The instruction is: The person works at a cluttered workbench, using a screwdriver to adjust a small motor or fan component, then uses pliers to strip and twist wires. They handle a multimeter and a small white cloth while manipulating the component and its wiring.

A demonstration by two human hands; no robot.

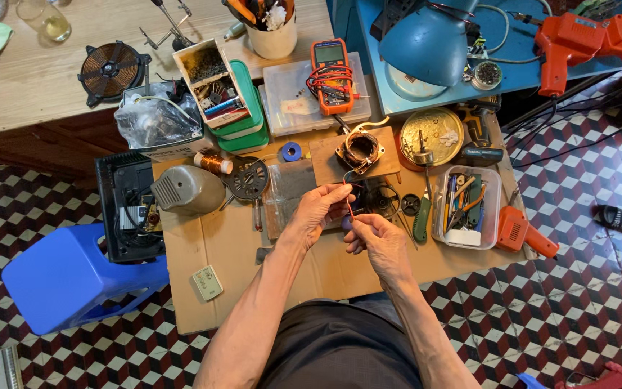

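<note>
Over the cardboard-covered bench (pixel 210 252), the left hand (pixel 320 209) and the right hand (pixel 377 241) meet, each pinching with closed fingertips a thin red wire (pixel 350 210) that runs between them. The wire rises toward a small copper-wound motor stator (pixel 360 150) resting on a square wooden block (pixel 325 162) just beyond the hands. An orange digital multimeter (pixel 330 75) lies on a clear plastic box farther back, a clear plastic tray of hand tools (pixel 467 207) sits to the right, and a grey rounded motor housing (pixel 187 189) lies to the left.

Two orange soldering guns (pixel 592 43), one orange multimeter (pixel 330 75), one blue stool (pixel 73 277).
</note>
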